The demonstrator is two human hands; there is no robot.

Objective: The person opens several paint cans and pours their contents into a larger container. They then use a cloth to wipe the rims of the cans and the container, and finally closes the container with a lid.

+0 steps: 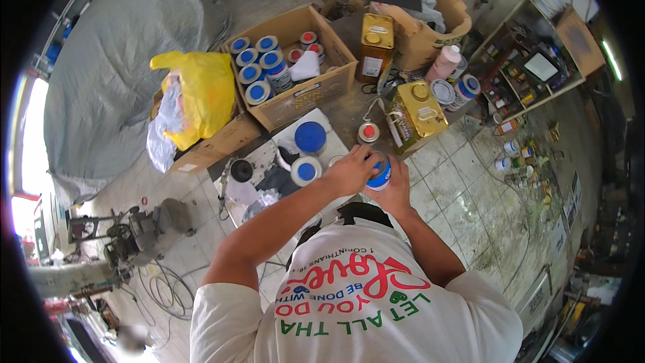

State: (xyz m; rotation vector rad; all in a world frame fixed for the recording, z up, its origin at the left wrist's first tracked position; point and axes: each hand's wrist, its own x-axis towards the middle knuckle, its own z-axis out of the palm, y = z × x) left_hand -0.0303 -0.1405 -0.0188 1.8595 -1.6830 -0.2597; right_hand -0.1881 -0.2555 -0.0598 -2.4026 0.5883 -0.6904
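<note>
blue can (381, 179), hands (350, 171) (395, 192) at its edges

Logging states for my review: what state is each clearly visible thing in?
Blue-labelled can: held between left hand and right hand
Large cardboard box: open, lidded cans inside
Near gold tin: upright, capped
Far gold tin: upright, capped
Red-topped can: upright
Pink bottle: upright, capped
Yellow bag: bulging
Brown sack: open-topped
</note>
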